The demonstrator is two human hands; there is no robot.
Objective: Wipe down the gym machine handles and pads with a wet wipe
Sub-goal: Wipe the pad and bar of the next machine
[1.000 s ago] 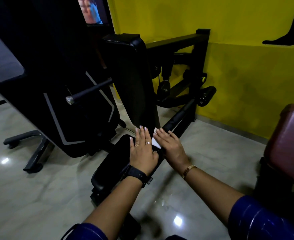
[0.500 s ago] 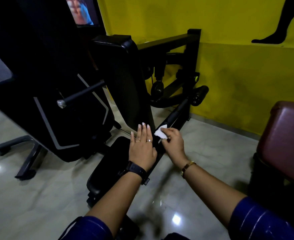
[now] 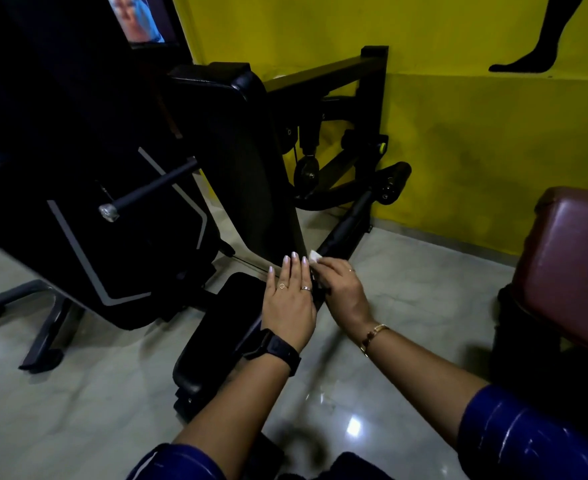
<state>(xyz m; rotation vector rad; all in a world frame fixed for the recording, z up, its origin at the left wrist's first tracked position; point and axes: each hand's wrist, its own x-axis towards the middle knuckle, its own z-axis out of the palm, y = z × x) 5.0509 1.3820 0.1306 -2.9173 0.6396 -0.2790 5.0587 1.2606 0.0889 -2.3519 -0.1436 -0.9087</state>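
1. The gym machine (image 3: 112,174) is standing by the yellow wall (image 3: 476,150). It is carrying three black pads: one upright back pad (image 3: 247,161), one seat pad (image 3: 223,327) and one roller pad (image 3: 394,180). One maroon pad (image 3: 572,265) is sitting apart at the right.
2. One long handle bar (image 3: 346,226) is sloping from the roller pad down toward the hands.
3. Of the two hands, the left hand (image 3: 290,301) is lying flat with straight fingers on the far end of the seat pad, bracing there as it was a second ago.
4. The right hand (image 3: 342,289), just beside it, is curling its fingers around the wipe and pinching it.
5. The one wet wipe (image 3: 315,256) is showing a white corner above the right fingers, seemingly against the bar's lower end. A second ago it was lying flat under that hand at the seat's edge. Now it is bunched and raised, so the wiping is probably shifting from pad to handle, with most of the bar not yet done.
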